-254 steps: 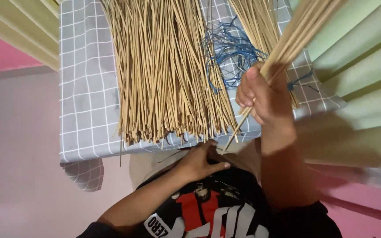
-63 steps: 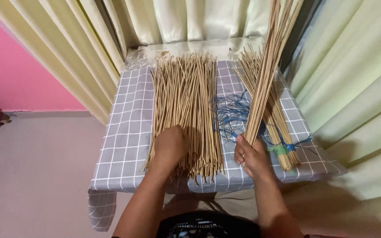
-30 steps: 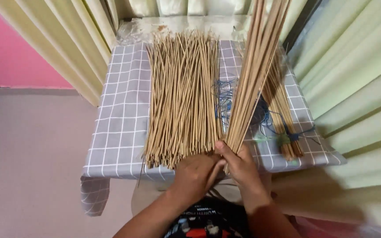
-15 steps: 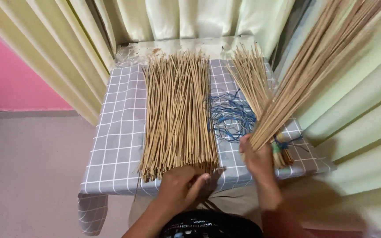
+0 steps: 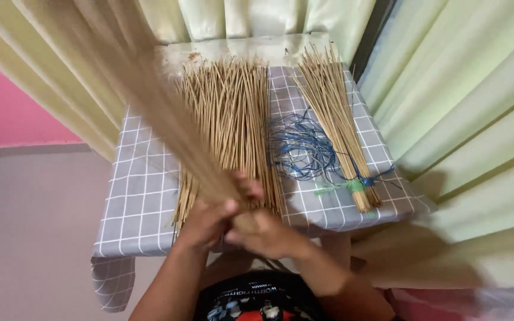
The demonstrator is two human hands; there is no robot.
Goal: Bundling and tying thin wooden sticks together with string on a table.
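Observation:
My left hand (image 5: 204, 221) and my right hand (image 5: 267, 233) are both closed around the base of a bundle of thin tan sticks (image 5: 150, 107) at the table's near edge. The bundle is blurred and slants up to the left, across the curtain. Under it a wide pile of loose tan sticks (image 5: 233, 113) lies lengthwise on the table. A smaller tied bundle of sticks (image 5: 335, 122) lies to the right, bound near its end with blue and green string (image 5: 357, 184).
The small table (image 5: 144, 196) has a grey checked cloth that hangs over its left corner. A tangle of blue string (image 5: 302, 148) lies between the two stick piles. Pale green curtains (image 5: 459, 101) hang behind and to the right. A pink wall (image 5: 7, 113) is at the left.
The held bundle has swung from leaning up-right to leaning up-left. My left hand has come up from the table edge and joined my right hand on its base.

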